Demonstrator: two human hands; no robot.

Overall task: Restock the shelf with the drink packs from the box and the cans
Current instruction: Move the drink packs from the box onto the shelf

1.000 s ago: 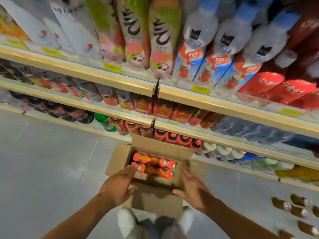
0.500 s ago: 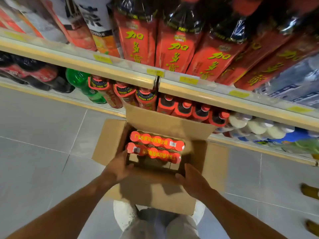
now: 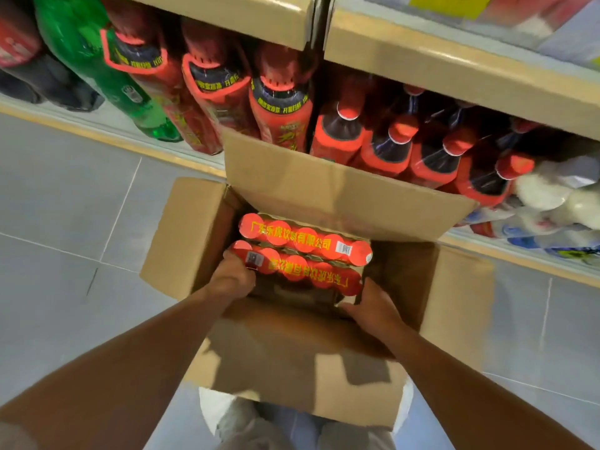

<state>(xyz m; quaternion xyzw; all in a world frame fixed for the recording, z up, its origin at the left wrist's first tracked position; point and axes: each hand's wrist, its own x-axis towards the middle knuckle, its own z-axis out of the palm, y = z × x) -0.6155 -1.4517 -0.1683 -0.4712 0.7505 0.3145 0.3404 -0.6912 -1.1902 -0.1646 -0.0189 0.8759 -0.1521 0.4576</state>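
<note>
Has both hands well apart inside the open cardboard box [image 3: 194,228] on the floor [image 3: 65,196] before the shelf [image 3: 454,69]; grips the nearer drink pack [image 3: 302,271] at its left end with the left hand [image 3: 232,277]; clasps its right end with the right hand [image 3: 373,306]; second drink pack [image 3: 305,238] touching behind.

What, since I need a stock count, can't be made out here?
Head view only:
- Layers under the near drink pack and far drink pack: hidden by the cardboard box walls.
- Fingertips of the right hand: tucked behind the near pack's end, grip unclear.
- The yellow shelf label: cut off by the top edge, blurred.
</note>
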